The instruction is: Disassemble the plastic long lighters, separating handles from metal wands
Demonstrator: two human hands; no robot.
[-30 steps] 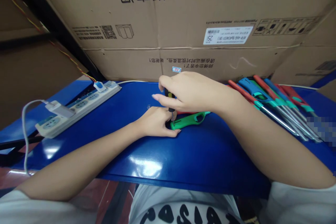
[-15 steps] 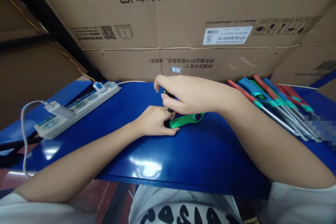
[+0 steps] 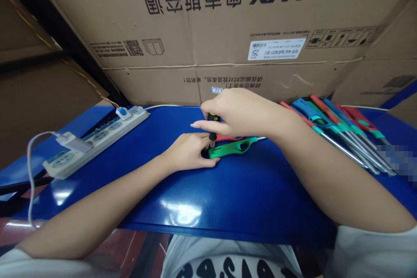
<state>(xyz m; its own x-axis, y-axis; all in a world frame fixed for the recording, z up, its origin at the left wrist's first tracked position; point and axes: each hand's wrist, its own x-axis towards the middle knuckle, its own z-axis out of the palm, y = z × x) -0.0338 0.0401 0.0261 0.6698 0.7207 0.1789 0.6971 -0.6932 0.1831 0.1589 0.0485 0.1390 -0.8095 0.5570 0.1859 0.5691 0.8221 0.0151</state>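
From the head cam, the green lighter (image 3: pixel 228 150) is lying on the blue table (image 3: pixel 247 200) right in front of the person, long axis running mostly left to right, butt end at the left, metal tube pointing right and slightly away. Left hand (image 3: pixel 192 152) has that butt end gripped, thumb on the near side. Right hand (image 3: pixel 237 113) is wrapped around a black screwdriver (image 3: pixel 213 117), roughly upright, tip down at the butt; can't really tell what the tip's sitting in. The tube's far end disappears behind the right forearm, and a red lighter (image 3: pixel 225 137) just beyond is partly covered too.
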